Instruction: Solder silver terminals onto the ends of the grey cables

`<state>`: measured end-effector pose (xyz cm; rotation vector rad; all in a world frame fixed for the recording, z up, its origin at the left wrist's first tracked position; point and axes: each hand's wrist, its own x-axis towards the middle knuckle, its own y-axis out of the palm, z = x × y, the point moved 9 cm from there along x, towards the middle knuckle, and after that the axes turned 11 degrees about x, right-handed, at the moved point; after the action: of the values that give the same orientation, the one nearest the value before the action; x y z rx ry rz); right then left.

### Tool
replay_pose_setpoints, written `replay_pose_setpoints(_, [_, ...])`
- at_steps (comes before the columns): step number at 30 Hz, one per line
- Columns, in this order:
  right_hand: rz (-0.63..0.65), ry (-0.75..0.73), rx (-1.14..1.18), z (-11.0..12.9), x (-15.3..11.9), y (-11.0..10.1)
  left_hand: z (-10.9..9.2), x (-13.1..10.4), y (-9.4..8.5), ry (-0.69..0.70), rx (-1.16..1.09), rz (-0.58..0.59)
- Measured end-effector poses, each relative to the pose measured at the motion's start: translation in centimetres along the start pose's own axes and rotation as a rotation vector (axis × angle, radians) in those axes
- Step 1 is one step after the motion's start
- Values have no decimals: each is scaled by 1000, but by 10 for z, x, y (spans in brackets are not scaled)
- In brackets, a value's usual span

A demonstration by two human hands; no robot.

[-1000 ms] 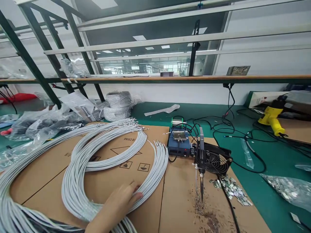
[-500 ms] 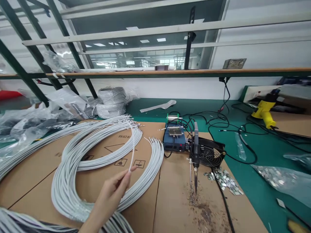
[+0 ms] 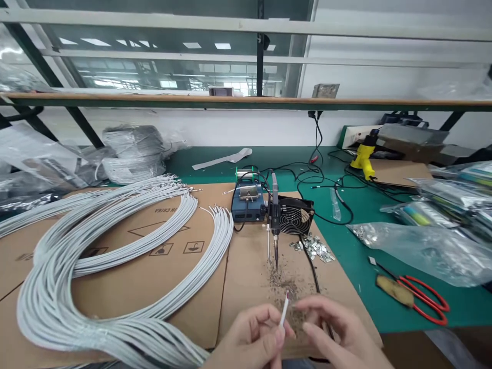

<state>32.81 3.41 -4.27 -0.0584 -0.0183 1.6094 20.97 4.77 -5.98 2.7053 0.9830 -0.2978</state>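
Observation:
My left hand point(image 3: 255, 335) pinches a white cable point(image 3: 284, 311) near its end, low in the centre of the view. The cable's tip points up and shows a bit of red. Just right of it is my right hand point(image 3: 338, 328), its thumb and forefinger apart and nothing between them. Beyond both hands a soldering iron point(image 3: 275, 218) is mounted upright, tip down, over dark debris on the cardboard point(image 3: 246, 277). A blue soldering station point(image 3: 246, 207) stands behind. Coiled white cables point(image 3: 57, 287) lie at the left.
A black fan point(image 3: 295, 218) and small metal pieces point(image 3: 315, 248) lie beside the iron. Red-handled scissors point(image 3: 426, 300), a plastic bag of parts point(image 3: 426, 251) and a yellow tool point(image 3: 363, 160) are on the right. A shelf point(image 3: 238, 102) spans the back.
The view has turned right. The hand holding the cable has moved from above the coils to the front of the soldering iron, and my right hand has come into view beside it.

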Motion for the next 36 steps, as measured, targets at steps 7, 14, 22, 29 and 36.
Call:
replay_pose_setpoints(7, [124,95,201,2,-1,40,38,-22,6,-44,96,-151])
replay_pose_setpoints(14, [-22,76,304,-7,-16,34,30,-30,11,7,20,-280])
replay_pose_setpoints(22, [-131,35,527,-9,-11,24,28,-41,-1,33,-141,-460])
replay_pose_setpoints(29, [-78,4,96,-8,-13,40,37,-34,-9,9,-33,-530])
replay_pose_setpoints(36, [2,-68,-49,4,1,39,2,-47,-26,311,519,-788])
